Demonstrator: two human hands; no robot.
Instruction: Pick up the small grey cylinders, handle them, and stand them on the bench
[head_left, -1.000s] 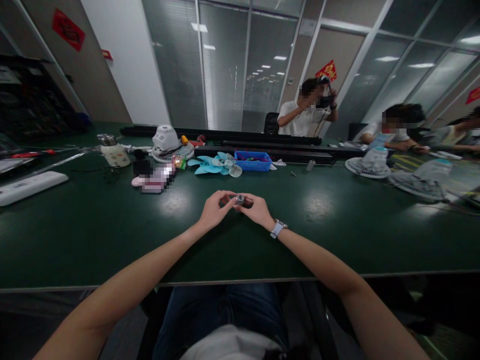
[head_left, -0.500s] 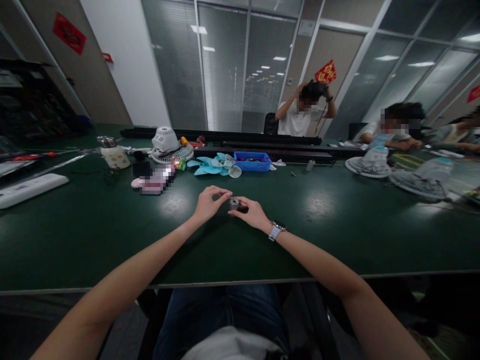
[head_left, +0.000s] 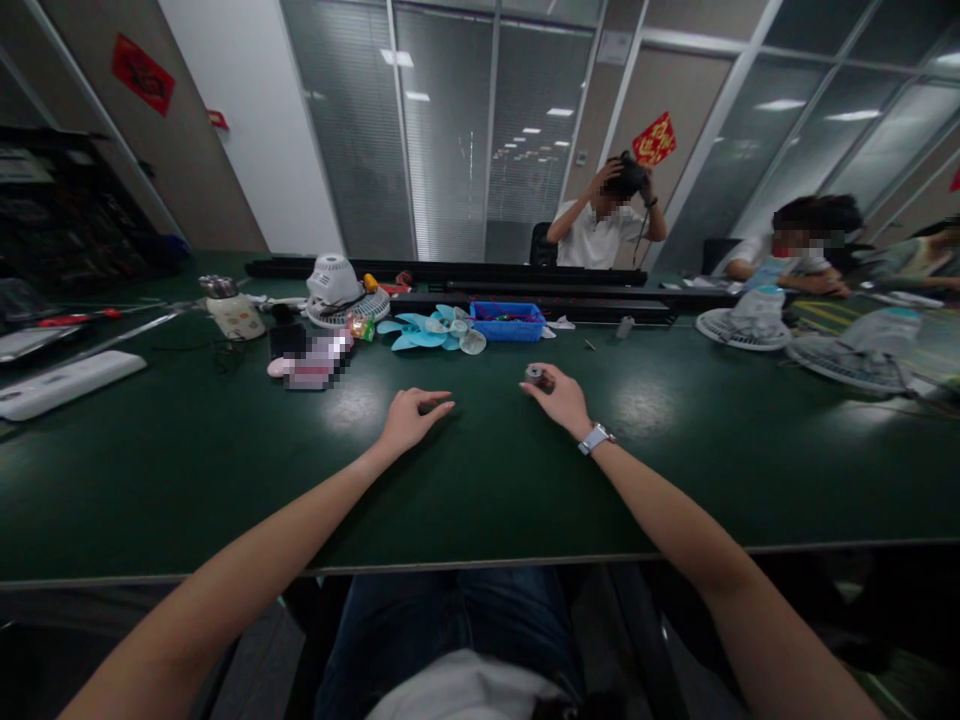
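In the head view my right hand (head_left: 561,400) grips a small grey cylindrical motor (head_left: 533,375) between thumb and fingers, at or just above the green table (head_left: 480,480). Its round end with a dark centre faces up; my fingers hide part of its side. My left hand (head_left: 411,415) is off to the left, well apart from the motor. Its thumb and forefinger are spread, with nothing between them.
Beyond my hands lie light-blue fan blades (head_left: 427,328), a blue bin (head_left: 508,322) of small parts and a white fan base (head_left: 334,283). A phone (head_left: 319,365), a jar (head_left: 234,312) and a power strip (head_left: 71,385) are leftward. Co-workers sit across and rightward.
My right hand has carried the motor right and slightly away from me. My left hand has let the motor's side go and drawn back a little to the left.
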